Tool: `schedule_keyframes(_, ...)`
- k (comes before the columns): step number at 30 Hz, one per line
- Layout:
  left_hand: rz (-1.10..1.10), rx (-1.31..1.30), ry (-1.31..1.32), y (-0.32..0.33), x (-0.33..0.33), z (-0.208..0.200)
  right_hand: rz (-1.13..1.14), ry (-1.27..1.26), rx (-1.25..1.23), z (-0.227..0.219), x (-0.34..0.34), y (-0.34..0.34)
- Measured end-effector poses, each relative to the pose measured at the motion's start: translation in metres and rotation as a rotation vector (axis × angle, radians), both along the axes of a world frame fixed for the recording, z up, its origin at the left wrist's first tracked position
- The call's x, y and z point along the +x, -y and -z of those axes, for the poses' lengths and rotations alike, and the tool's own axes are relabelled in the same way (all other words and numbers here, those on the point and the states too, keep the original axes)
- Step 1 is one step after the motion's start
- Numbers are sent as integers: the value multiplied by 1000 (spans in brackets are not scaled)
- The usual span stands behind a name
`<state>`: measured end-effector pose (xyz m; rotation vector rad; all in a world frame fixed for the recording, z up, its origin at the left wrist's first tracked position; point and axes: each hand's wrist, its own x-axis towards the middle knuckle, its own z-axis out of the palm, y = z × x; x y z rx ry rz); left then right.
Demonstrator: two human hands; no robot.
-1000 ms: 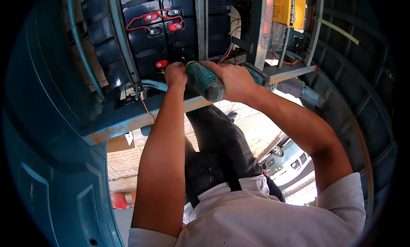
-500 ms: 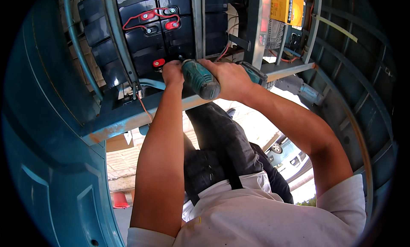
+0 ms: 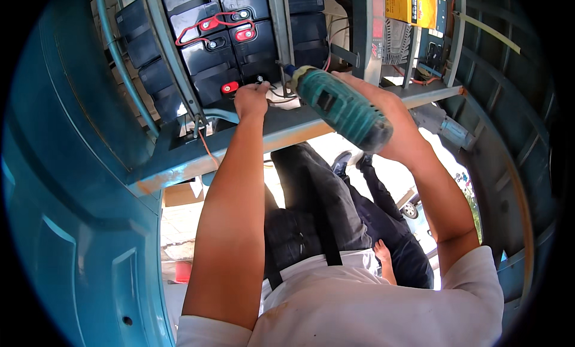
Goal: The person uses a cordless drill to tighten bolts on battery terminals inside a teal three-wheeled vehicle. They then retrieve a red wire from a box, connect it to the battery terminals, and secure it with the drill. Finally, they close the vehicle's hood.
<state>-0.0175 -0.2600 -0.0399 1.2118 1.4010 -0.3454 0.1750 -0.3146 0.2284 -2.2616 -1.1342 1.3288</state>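
Note:
My right hand (image 3: pixel 383 110) grips a teal cordless drill (image 3: pixel 341 107), whose tip stands apart from the batteries, pointing up and left. My left hand (image 3: pixel 251 98) is closed at the front edge of the black batteries (image 3: pixel 257 47), fingertips against a bolt terminal (image 3: pixel 260 79). A thin black cable (image 3: pixel 283 99) runs out to the right from these fingertips; the exact hold is partly hidden. Left of the hand sits a red-capped terminal (image 3: pixel 229 87). Farther back, a red cable (image 3: pixel 191 30) links other terminals under red covers (image 3: pixel 244 35).
A rusty-edged blue steel beam (image 3: pixel 287 134) crosses in front of the batteries, with metal uprights (image 3: pixel 173 53) between them. A yellow box (image 3: pixel 410 5) stands back right above a finned grey unit (image 3: pixel 396 41). On the left is a blue panel (image 3: pixel 78 185). Another person's dark-trousered legs (image 3: pixel 383 221) show below.
The drill has come away from the terminal beside my left hand, moving right and toward me. My left hand stays at the terminal. Another person's legs and hand have come into view.

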Motion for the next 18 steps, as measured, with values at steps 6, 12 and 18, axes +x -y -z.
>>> schedule_keyframes(6,159,123,-105,-5,12,-24,283,-89,-2,-27,10,33)
schedule_keyframes(12,205,117,-138,-2,12,-15,386,-45,-89,-35,9,56)
schedule_keyframes(18,452,-174,46,-10,11,-23,526,308,-32,-46,9,97)
